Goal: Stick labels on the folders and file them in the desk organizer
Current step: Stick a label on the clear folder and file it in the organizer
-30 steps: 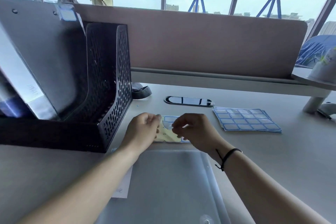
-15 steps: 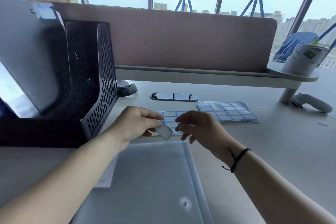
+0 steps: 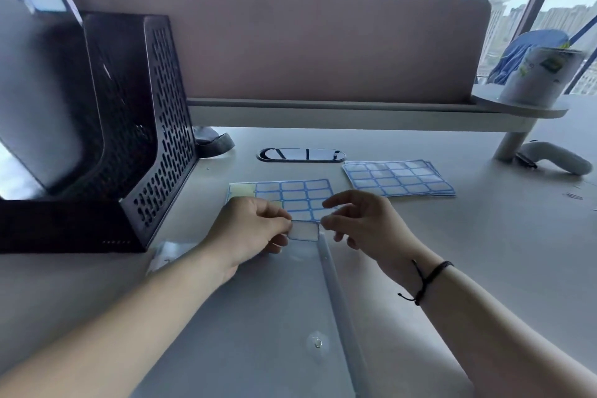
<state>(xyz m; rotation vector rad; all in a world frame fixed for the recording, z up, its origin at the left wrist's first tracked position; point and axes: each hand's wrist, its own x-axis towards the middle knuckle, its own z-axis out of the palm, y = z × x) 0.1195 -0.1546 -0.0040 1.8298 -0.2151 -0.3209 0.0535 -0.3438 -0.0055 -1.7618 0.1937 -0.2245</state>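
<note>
A translucent grey snap-button folder point(image 3: 258, 317) lies flat on the desk in front of me. My left hand point(image 3: 252, 229) pinches a blue-bordered white label point(image 3: 304, 231) by its left edge, just over the folder's far right corner. My right hand point(image 3: 361, 223) hovers at the label's right edge with fingers loosely spread; whether it touches the label is unclear. Behind the hands lies a partly used label sheet point(image 3: 284, 197). A black mesh desk organizer point(image 3: 151, 126) stands at the left with a labelled grey folder point(image 3: 38, 74) leaning in it.
A stack of full label sheets point(image 3: 399, 178) lies to the right. A cable grommet point(image 3: 300, 154) sits behind them. A raised shelf carries a white cup point(image 3: 542, 77); a white handheld device point(image 3: 555, 161) lies beneath it. A brown partition point(image 3: 323, 48) closes the back.
The label has come off the sheet in my left hand and moved toward me, down to the folder's far right corner. My right hand has followed beside it.
</note>
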